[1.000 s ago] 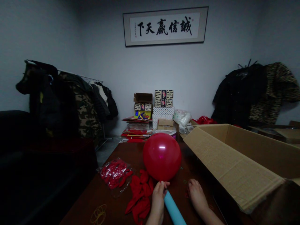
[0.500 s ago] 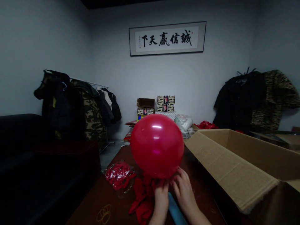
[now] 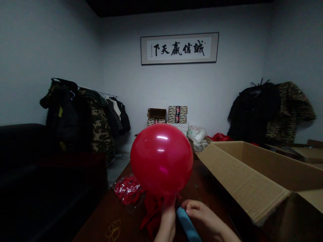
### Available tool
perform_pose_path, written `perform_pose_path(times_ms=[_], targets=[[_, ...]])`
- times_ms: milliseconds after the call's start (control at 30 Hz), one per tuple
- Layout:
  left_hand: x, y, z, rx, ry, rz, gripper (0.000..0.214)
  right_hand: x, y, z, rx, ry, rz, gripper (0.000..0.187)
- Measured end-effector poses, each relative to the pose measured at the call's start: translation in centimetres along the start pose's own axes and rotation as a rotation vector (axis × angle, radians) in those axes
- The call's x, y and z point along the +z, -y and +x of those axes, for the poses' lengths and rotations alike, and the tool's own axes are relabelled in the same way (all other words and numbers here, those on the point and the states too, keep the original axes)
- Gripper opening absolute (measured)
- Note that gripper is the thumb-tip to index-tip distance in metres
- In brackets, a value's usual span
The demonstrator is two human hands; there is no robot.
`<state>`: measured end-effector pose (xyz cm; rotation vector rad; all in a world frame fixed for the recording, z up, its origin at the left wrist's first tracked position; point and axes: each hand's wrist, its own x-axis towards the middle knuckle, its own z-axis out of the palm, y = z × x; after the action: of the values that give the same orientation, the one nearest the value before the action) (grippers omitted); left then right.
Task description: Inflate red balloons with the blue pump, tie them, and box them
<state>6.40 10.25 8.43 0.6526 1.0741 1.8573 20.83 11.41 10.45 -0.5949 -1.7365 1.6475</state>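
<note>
A large, round, inflated red balloon [image 3: 161,158] stands upright in front of me. Under it, my left hand [image 3: 169,206] is closed around the neck, its fingers partly hidden by the balloon. Just to the right, my right hand [image 3: 195,208] is pinched at a small red end of the neck; the exact contact is hard to see. A blue tube-shaped thing [image 3: 188,225] lies between my forearms, its tip close to my right fingers. Limp red balloons [image 3: 150,215] are heaped left of my left wrist, beside a clear plastic bag of red balloons [image 3: 128,189].
The brown table [image 3: 101,215] carries thin yellow loops [image 3: 113,231] at front left. An open cardboard box [image 3: 242,181] stands close on the right. Patterned boxes [image 3: 178,115] and a white plastic bag [image 3: 196,134] are at the back. A dark sofa [image 3: 22,141] is at left.
The balloon has shifted slightly left and nearer. My right hand has come off the balloon's lower right side and moved down, its fingers now pinched beside the neck. My left hand stays beneath the balloon.
</note>
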Motion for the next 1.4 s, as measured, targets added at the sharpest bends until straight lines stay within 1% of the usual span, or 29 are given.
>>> perform_pose_path(times_ms=[33, 67, 100, 167, 200, 233, 300, 367, 400, 467, 533, 600, 633, 700, 733, 800, 833, 867, 900, 967, 1000, 1033, 1067, 1167, 1267, 1333, 1400], targets=[[-0.2, 0.2, 0.0, 0.009, 0.027, 0.028, 0.042, -0.3, -0.2, 0.0, 0.007, -0.034, -0.035, 0.023], [-0.4, 0.4, 0.0, 0.015, 0.061, 0.062, 0.042, -0.5, -0.3, 0.0, 0.014, -0.101, -0.047, 0.024], [-0.6, 0.6, 0.0, 0.015, 0.095, 0.094, 0.042, -0.6, -0.5, 0.1, 0.025, -0.185, -0.035, 0.025], [-1.0, 0.9, -0.2, -0.002, 0.146, 0.135, 0.043, -0.5, -0.8, 0.3, 0.037, -0.348, 0.055, 0.030], [-1.1, 1.1, -0.3, -0.008, 0.169, 0.135, 0.043, -0.2, -0.9, 0.4, 0.038, -0.380, 0.125, 0.032], [-1.2, 1.3, -0.4, -0.011, 0.184, 0.123, 0.042, 0.1, -0.9, 0.4, 0.030, -0.373, 0.199, 0.034], [-1.3, 1.7, -0.5, -0.013, 0.202, 0.084, 0.041, 0.9, -0.9, 0.4, -0.011, -0.286, 0.309, 0.034], [-1.3, 1.8, -0.5, -0.013, 0.207, 0.059, 0.041, 1.4, -1.1, 0.4, -0.038, -0.204, 0.290, 0.031], [-1.3, 1.7, -0.5, -0.011, 0.205, 0.061, 0.042, 1.5, -1.3, 0.5, -0.038, -0.182, 0.207, 0.030], [-1.5, 1.5, -0.4, 0.002, 0.194, 0.097, 0.045, 1.1, -2.0, 0.7, -0.017, -0.181, -0.046, 0.031], [-1.8, 1.0, -0.2, 0.026, 0.163, 0.149, 0.048, 0.4, -2.8, 0.8, 0.004, -0.192, -0.271, 0.031], [-2.1, 0.5, 0.0, 0.053, 0.124, 0.209, 0.050, -0.3, -3.0, 0.4, 0.006, -0.171, -0.433, 0.026], [-2.3, 0.4, 0.1, 0.065, 0.109, 0.238, 0.050, -0.6, -2.7, 0.1, 0.005, -0.143, -0.496, 0.023], [-2.6, 0.3, 0.2, 0.081, 0.096, 0.284, 0.051, -0.7, -1.3, -0.7, 0.008, -0.015, -0.599, 0.017], [-2.7, 0.4, 0.3, 0.081, 0.100, 0.301, 0.051, -0.6, -0.3, -1.0, 0.014, 0.075, -0.605, 0.016], [-2.8, 0.7, 0.3, 0.061, 0.127, 0.324, 0.051, -0.1, 1.5, -1.4, 0.006, 0.242, -0.517, 0.020], [-2.8, 0.9, 0.3, 0.046, 0.150, 0.329, 0.051, 0.2, 2.1, -1.4, -0.017, 0.283, -0.429, 0.022], [-2.7, 1.1, 0.2, 0.027, 0.176, 0.327, 0.050, 0.5, 2.4, -1.3, -0.036, 0.279, -0.307, 0.024], [-2.6, 1.3, 0.1, 0.007, 0.206, 0.314, 0.049, 0.7, 2.3, -1.1, -0.044, 0.232, -0.159, 0.025], [-2.4, 1.5, -0.1, -0.036, 0.277, 0.269, 0.047, 0.9, 1.3, -0.5, -0.013, 0.089, 0.111, 0.032], [-2.3, 1.4, -0.2, -0.059, 0.309, 0.250, 0.047, 0.9, 0.7, -0.2, 0.007, 0.019, 0.172, 0.036], [-2.2, 1.3, -0.3, -0.086, 0.332, 0.240, 0.046, 0.8, 0.1, 0.1, 0.010, -0.034, 0.150, 0.040], [-2.1, 1.2, -0.3, -0.115, 0.347, 0.241, 0.046, 0.7, -0.4, 0.4, -0.014, -0.079, 0.051, 0.041], [-2.1, 0.9, -0.6, -0.197, 0.347, 0.284, 0.046, 0.5, -1.2, 1.1, -0.145, -0.262, -0.397, 0.038], [-2.0, 1.0, -1.0, -0.268, 0.360, 0.299, 0.044, 0.7, -1.6, 1.3, -0.195, -0.469, -0.736, 0.040], [-1.8, 1.0, -1.3, -0.303, 0.362, 0.294, 0.040, 0.9, -1.8, 1.3, -0.255, -0.539, -0.923, 0.041], [-1.7, 0.7, -1.3, -0.309, 0.353, 0.289, 0.036, 0.8, -1.9, 1.2, -0.382, -0.553, -1.089, 0.041]])
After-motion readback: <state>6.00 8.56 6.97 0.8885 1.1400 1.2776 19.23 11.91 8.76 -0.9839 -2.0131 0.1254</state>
